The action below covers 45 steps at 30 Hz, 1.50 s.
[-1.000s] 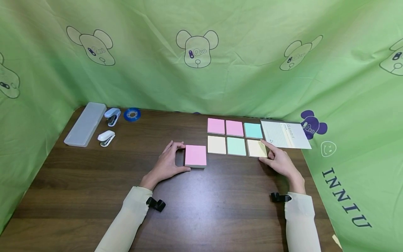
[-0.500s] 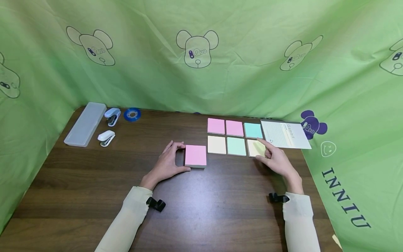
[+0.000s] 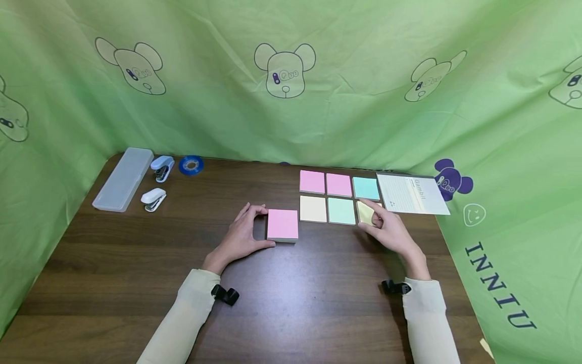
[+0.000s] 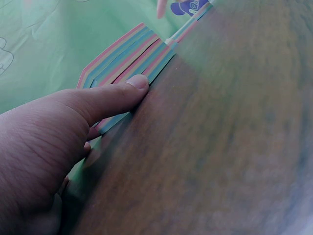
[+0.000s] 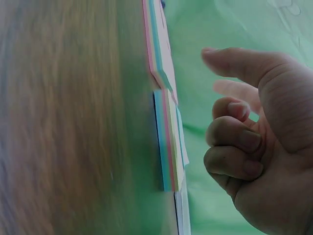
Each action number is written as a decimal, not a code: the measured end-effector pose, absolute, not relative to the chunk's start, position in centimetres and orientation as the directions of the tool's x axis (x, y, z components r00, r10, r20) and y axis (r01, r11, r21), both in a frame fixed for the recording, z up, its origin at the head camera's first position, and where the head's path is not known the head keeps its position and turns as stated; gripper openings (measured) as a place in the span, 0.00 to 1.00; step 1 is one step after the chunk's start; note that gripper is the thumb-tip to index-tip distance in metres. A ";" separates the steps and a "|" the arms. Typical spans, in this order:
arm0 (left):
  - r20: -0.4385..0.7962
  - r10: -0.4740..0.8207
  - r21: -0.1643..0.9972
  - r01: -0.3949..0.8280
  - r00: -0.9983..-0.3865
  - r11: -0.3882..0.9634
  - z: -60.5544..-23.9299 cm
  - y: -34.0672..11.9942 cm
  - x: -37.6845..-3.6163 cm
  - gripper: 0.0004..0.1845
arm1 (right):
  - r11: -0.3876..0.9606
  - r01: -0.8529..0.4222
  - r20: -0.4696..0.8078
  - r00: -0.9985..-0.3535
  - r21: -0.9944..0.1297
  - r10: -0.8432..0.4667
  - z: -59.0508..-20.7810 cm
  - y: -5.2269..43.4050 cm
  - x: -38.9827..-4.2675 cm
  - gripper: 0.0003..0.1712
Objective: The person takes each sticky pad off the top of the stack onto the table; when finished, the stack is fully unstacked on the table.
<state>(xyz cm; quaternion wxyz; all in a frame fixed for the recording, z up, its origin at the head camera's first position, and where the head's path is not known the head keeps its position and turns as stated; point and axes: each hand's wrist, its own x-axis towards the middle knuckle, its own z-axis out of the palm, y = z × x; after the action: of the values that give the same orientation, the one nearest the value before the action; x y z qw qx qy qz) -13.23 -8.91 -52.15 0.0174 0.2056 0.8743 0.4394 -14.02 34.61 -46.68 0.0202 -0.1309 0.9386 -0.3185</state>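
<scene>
Dark wood table (image 3: pixel 136 263), green cloth behind. Six sticky-note pads in a 2×3 grid: two pink, two yellow, two teal. Left hand (image 3: pixel 240 237) grips a seventh, pink pad (image 3: pixel 282 225). Right hand (image 3: pixel 386 231), fingers loosely curled, is over the right yellow pad (image 3: pixel 365 212); contact cannot be told. Two staplers (image 3: pixel 153 199) far left.

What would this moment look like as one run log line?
left hand: grips pink sticky pad | right hand: over yellow pad, hold unclear | table: staplers, tape, case
</scene>
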 end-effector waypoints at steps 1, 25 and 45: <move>0.150 0.375 0.775 0.344 -0.915 0.530 -52.2 -8.9 -13.2 0.46 | 0.755 -0.237 0.053 -0.964 -0.612 -0.260 -46.7 34.3 -14.0 0.39; 0.139 0.373 0.772 0.337 -0.917 0.540 -52.0 -8.9 -13.2 0.46 | 0.624 -0.317 0.123 -0.934 -0.715 -0.334 -46.2 28.6 -13.0 0.37; 0.138 0.376 0.773 0.338 -0.916 0.538 -52.0 -8.8 -13.2 0.46 | 0.575 -0.385 0.166 -0.903 -0.721 -0.397 -46.3 23.7 -11.5 0.37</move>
<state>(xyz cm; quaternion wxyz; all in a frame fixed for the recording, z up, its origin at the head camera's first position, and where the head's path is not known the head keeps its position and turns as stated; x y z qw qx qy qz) -13.20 -8.78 -52.05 0.0221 0.2035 0.8766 0.4355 -11.47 23.73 -46.28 0.0072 -0.2204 0.8875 -0.4046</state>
